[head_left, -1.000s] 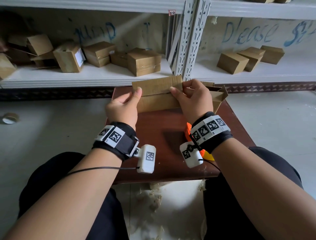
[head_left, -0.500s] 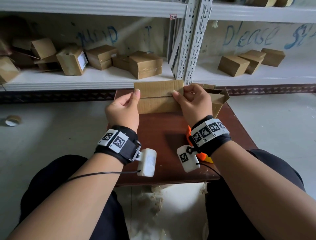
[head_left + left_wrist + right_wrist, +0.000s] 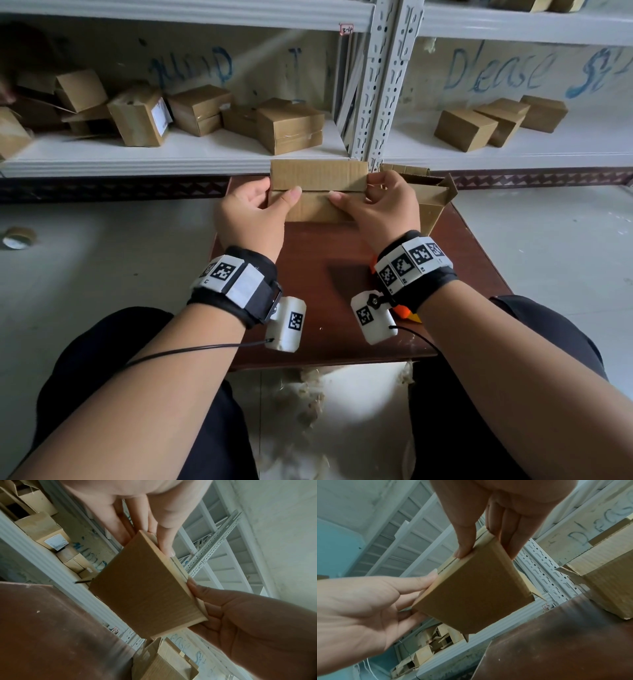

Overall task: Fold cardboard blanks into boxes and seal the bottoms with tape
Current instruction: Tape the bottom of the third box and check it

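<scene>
A small brown cardboard box (image 3: pixel 318 192) hangs just above the far part of the brown table (image 3: pixel 342 291). Its far flap stands up and the near flap is folded down. My left hand (image 3: pixel 274 202) pinches the box's left end, thumb on the near flap and fingers behind. My right hand (image 3: pixel 359 197) pinches the right end the same way. In the left wrist view the box (image 3: pixel 145 595) sits between the left hand (image 3: pixel 145 524) and the right hand (image 3: pixel 240 615). The right wrist view shows the box's flat side (image 3: pixel 474 592) between the right hand (image 3: pixel 488 536) and left hand (image 3: pixel 376 601).
An open, unfolded box (image 3: pixel 428 202) stands on the table's far right corner. An orange tape dispenser (image 3: pixel 402 310) lies under my right wrist. A tape roll (image 3: pixel 19 236) lies on the floor at left. Shelves behind hold several finished boxes (image 3: pixel 287 126), with more (image 3: pixel 466 128) at right.
Both thumbs have slid inward onto the near flap, toward the middle of the box. The box stays in about the same place above the table.
</scene>
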`<state>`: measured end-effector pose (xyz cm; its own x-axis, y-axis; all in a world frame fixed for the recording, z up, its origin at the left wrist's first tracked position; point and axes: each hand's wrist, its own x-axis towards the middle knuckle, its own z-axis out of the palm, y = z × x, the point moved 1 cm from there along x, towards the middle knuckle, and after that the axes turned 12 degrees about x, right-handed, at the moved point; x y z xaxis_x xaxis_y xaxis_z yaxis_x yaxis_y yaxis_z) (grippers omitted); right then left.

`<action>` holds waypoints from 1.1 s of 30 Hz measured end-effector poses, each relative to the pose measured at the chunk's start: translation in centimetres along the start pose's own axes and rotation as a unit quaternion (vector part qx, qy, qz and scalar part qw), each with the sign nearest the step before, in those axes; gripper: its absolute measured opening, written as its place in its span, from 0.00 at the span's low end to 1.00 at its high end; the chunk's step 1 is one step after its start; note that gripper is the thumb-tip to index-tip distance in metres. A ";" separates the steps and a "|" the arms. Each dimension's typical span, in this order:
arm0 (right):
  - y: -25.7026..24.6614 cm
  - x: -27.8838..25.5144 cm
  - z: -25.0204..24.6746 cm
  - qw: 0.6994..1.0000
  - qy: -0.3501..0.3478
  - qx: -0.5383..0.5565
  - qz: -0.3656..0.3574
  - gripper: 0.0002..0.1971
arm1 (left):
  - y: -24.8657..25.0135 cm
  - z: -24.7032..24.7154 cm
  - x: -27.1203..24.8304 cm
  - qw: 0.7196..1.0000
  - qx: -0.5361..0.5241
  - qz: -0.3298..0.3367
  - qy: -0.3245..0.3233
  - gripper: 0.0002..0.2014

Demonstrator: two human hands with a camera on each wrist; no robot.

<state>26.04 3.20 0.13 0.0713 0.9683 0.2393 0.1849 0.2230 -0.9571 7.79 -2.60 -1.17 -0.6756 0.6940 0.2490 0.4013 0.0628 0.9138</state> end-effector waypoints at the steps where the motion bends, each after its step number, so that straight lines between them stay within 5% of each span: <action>1: -0.1 -0.1 -0.1 1.000 -0.002 -0.003 0.001 0.34 | 0.0 0.0 0.1 1.000 0.010 0.002 -0.009 0.32; 8: -0.4 -0.7 0.0 1.000 0.012 -0.015 -0.007 0.36 | 0.2 -0.4 -0.3 0.987 0.152 0.059 -0.001 0.37; 16: -0.5 -1.1 0.1 0.999 -0.017 -0.043 -0.003 0.37 | -0.1 0.0 -0.4 0.985 0.159 0.058 -0.019 0.36; 22: -0.6 -0.8 -0.2 0.999 -0.007 -0.051 0.000 0.41 | -0.2 0.1 -0.6 0.990 0.124 0.061 0.025 0.27; 29: 0.2 0.1 -0.2 0.999 0.036 -0.021 -0.014 0.16 | 0.1 -0.5 0.5 0.994 0.035 0.079 0.062 0.12; 33: 0.4 -0.2 -0.2 0.987 0.039 0.152 0.016 0.13 | -0.1 -0.3 1.1 0.998 -0.022 -0.014 0.065 0.13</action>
<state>26.26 3.07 -0.25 0.1500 0.9666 0.2080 -0.1205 0.2267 -0.9665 6.84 -2.12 -0.85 -0.7622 0.5926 0.2605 0.3557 0.0472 0.9334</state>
